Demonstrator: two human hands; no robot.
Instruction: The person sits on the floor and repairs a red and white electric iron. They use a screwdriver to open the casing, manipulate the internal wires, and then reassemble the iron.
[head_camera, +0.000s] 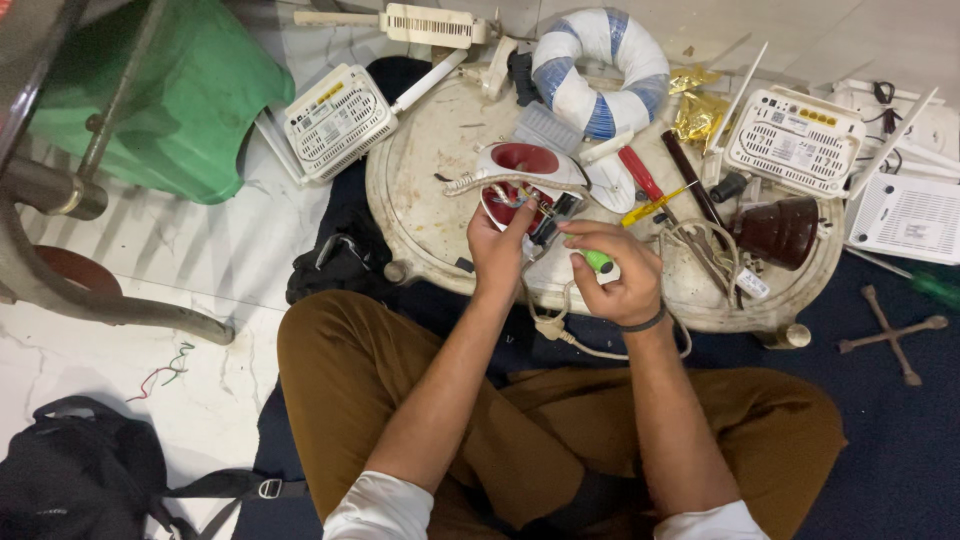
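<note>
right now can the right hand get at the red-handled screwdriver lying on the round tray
Probably yes. The red-handled screwdriver lies just beyond the right hand on the round tray, with nothing over it. But that hand already grips a green-handled tool, so it would likely have to put that down first.

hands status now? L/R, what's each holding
Left hand: closed on the rear of the red-and-white iron, steadying it.
Right hand: closed on a green-handled screwdriver, tip toward the iron.
</note>
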